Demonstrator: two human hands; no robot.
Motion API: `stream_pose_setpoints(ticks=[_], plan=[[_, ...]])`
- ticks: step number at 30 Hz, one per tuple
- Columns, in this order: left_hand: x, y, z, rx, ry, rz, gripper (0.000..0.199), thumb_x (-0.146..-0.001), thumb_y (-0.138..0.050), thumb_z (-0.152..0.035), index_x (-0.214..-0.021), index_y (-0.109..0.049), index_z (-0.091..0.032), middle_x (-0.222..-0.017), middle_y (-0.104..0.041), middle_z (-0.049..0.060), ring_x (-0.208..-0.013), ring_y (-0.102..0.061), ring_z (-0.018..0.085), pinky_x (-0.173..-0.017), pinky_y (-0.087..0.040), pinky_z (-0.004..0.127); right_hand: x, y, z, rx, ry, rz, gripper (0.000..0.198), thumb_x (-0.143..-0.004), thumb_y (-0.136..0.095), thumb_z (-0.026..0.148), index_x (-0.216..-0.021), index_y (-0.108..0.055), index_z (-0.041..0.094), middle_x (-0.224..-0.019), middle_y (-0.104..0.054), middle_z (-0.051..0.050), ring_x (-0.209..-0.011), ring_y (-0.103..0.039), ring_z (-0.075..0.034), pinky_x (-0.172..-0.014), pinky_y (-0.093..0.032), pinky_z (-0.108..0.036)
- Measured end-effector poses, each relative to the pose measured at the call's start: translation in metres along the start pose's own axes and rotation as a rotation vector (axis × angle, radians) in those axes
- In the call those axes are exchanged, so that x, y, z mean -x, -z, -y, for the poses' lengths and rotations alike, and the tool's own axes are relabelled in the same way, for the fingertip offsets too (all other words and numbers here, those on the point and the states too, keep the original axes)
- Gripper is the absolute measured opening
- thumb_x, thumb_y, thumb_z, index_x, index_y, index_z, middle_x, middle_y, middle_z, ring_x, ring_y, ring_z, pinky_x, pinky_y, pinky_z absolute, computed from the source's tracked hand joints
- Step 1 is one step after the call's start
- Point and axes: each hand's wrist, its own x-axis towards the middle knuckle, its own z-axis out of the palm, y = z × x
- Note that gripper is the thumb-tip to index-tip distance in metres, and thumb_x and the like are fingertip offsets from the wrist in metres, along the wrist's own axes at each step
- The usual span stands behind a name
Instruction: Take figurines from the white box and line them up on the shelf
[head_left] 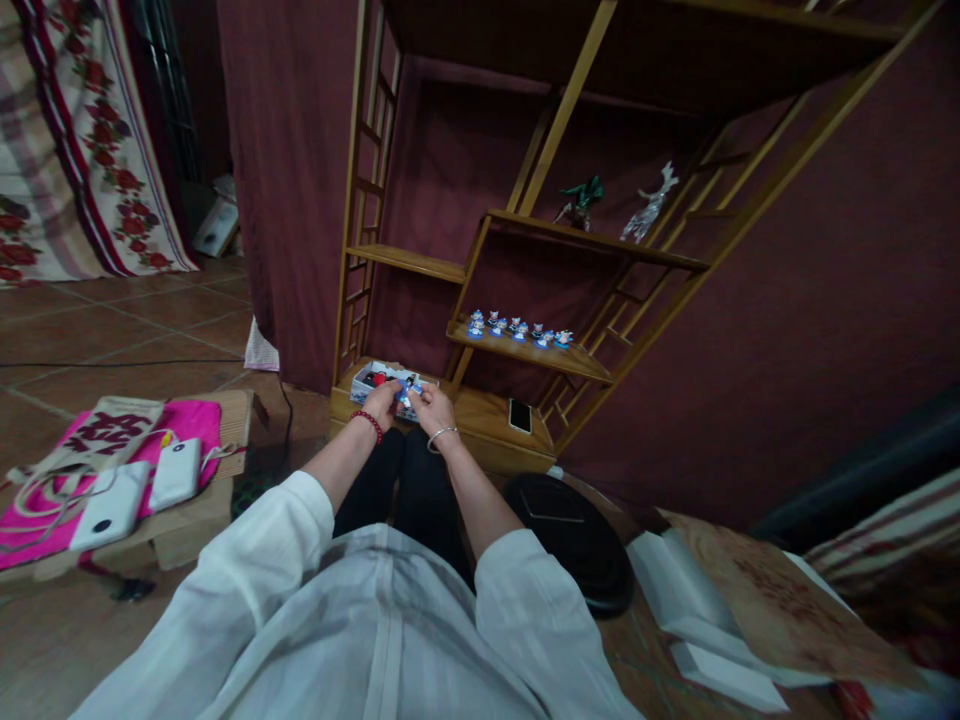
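Between my two hands is a small blue-and-white figurine [409, 389], gripped from both sides. My left hand [383, 402] has its fingers closed on the figurine's left side. On the right side, the fingers of my right hand [434, 407] pinch it too. Just behind and below them stands a patterned box [361, 391] on the lowest shelf, with red and dark items inside; my hands cover part of it. Similar small figurines [520, 332] stand in rows on the shelf board up to the right.
The wooden shelf unit [420, 262] holds a green figure [582, 198] and a clear deer-like figure [651, 203] higher up. A phone [520, 416] lies on the bottom shelf. At right are a black round stool [574, 540] and boxes; at left, white power banks [112, 503] on pink cloth.
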Motion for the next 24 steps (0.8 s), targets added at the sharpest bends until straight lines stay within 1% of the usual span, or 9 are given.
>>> stream_pose_setpoints(ticks=[3, 8, 14, 16, 19, 22, 24], plan=[[-0.002, 0.005, 0.006, 0.035, 0.032, 0.004, 0.003, -0.069, -0.058, -0.014, -0.072, -0.057, -0.014, -0.056, -0.054, -0.001, -0.046, -0.048, 0.006, -0.043, -0.036, 0.016, 0.003, 0.000, -0.002, 0.017, 0.019, 0.010, 0.024, -0.074, -0.050, 0.037, -0.088, -0.058, 0.020, -0.074, -0.066, 0.000, -0.069, -0.060, -0.013, -0.064, -0.046, -0.023], [-0.004, 0.012, 0.015, 0.097, 0.064, 0.004, 0.008, -0.070, -0.060, -0.020, -0.073, -0.056, -0.014, -0.060, -0.056, -0.001, -0.050, -0.050, 0.006, -0.043, -0.037, 0.015, 0.007, -0.003, -0.005, 0.030, 0.011, 0.053, 0.023, -0.075, -0.049, 0.037, -0.089, -0.057, 0.020, -0.075, -0.066, 0.000, -0.068, -0.061, -0.013, -0.063, -0.045, -0.022], [-0.006, 0.021, 0.023, 0.156, 0.118, 0.024, 0.004, -0.072, -0.057, -0.016, -0.070, -0.055, -0.014, -0.058, -0.056, -0.001, -0.050, -0.051, 0.006, -0.045, -0.040, 0.015, 0.004, -0.010, -0.018, 0.010, 0.025, 0.124, 0.020, -0.075, -0.051, 0.033, -0.089, -0.058, 0.021, -0.079, -0.067, -0.001, -0.070, -0.061, -0.013, -0.066, -0.046, -0.023], [-0.008, 0.023, 0.025, 0.207, 0.140, 0.044, 0.005, -0.075, -0.054, -0.016, -0.070, -0.055, -0.014, -0.060, -0.057, -0.001, -0.051, -0.052, 0.006, -0.048, -0.042, 0.015, 0.001, -0.014, -0.023, -0.045, -0.001, 0.145, 0.020, -0.074, -0.052, 0.032, -0.089, -0.058, 0.020, -0.080, -0.067, -0.001, -0.071, -0.062, -0.013, -0.065, -0.047, -0.023], [-0.010, 0.024, 0.027, 0.278, 0.165, 0.078, 0.011, -0.078, -0.049, -0.016, -0.069, -0.054, -0.014, -0.063, -0.058, 0.001, -0.055, -0.054, 0.007, -0.055, -0.046, 0.017, -0.004, -0.018, -0.028, -0.199, -0.076, 0.164, 0.022, -0.074, -0.052, 0.032, -0.091, -0.057, 0.019, -0.080, -0.067, -0.001, -0.069, -0.062, -0.013, -0.062, -0.049, -0.023], [-0.012, 0.024, 0.029, 0.335, 0.174, 0.102, 0.012, -0.079, -0.049, -0.017, -0.068, -0.054, -0.014, -0.064, -0.059, 0.003, -0.057, -0.056, 0.008, -0.058, -0.048, 0.020, -0.009, -0.019, -0.031, -0.363, -0.159, 0.184, 0.025, -0.074, -0.051, 0.034, -0.092, -0.055, 0.017, -0.079, -0.066, -0.002, -0.066, -0.062, -0.013, -0.057, -0.049, -0.022], [-0.015, 0.024, 0.030, 0.366, 0.186, 0.114, 0.011, -0.078, -0.049, -0.017, -0.069, -0.054, -0.014, -0.065, -0.059, 0.003, -0.059, -0.057, 0.009, -0.060, -0.048, 0.021, -0.012, -0.018, -0.032, -0.426, -0.199, 0.191, 0.026, -0.073, -0.052, 0.035, -0.090, -0.056, 0.016, -0.076, -0.066, -0.002, -0.064, -0.062, -0.013, -0.054, -0.049, -0.022]])
